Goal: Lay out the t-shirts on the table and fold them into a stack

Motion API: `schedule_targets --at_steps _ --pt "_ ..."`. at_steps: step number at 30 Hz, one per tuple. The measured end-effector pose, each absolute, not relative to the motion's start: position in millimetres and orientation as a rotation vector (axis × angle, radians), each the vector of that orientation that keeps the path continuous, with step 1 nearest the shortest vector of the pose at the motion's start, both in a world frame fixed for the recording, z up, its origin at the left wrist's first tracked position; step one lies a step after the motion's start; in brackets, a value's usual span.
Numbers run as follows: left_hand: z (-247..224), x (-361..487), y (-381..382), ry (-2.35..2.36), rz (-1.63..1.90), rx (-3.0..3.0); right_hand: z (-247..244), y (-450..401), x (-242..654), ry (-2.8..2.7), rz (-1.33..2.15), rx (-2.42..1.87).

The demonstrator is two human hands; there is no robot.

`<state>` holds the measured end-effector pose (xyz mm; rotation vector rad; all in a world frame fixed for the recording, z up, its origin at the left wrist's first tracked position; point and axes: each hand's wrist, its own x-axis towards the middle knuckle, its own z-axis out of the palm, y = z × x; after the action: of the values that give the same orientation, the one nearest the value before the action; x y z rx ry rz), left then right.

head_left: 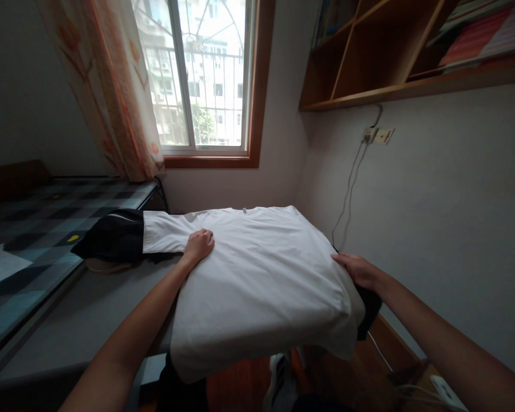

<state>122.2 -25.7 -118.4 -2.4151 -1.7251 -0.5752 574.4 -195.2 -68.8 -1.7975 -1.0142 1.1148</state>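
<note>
White shirt (261, 280) under curled left hand (198, 244), against half-curled right hand (359, 270)

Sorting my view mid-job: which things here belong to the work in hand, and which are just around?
In the work:
- white shirt
- left hand, on the shirt
- right hand, at its edge
- grey surface beneath

Just around:
- black bundle beside the sleeve
- checked bedding
- curtain
- wall shelf

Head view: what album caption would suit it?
Left hand on a white shirt, right hand at its edge, window beyond.
</note>
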Motion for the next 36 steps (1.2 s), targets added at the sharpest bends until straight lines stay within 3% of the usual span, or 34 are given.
schedule_targets --at_steps 7,15,21,27,30,32,36 --pt "-120 121 -25 -1.710 -0.578 -2.409 -64 -226 586 -0.775 1.462 -1.703" --pt "-122 121 -22 -1.714 -0.606 -2.412 -57 -259 600 -0.904 1.370 -1.506" --pt "-122 120 -22 -1.724 -0.587 -2.409 -65 -282 629 -1.001 1.340 -1.822" --pt "-122 120 -22 -1.706 -0.573 -2.410 -80 -313 646 -1.122 1.345 -1.733" --pt "-122 121 -23 -1.703 -0.579 -2.407 -99 -322 667 -1.134 1.319 -1.931" --pt "-121 121 -24 -1.705 -0.574 -2.406 -109 -319 684 -1.169 1.136 -2.172" --pt "-122 123 -26 -1.701 -0.561 -2.421 -98 -282 693 -1.207 0.403 -2.311"
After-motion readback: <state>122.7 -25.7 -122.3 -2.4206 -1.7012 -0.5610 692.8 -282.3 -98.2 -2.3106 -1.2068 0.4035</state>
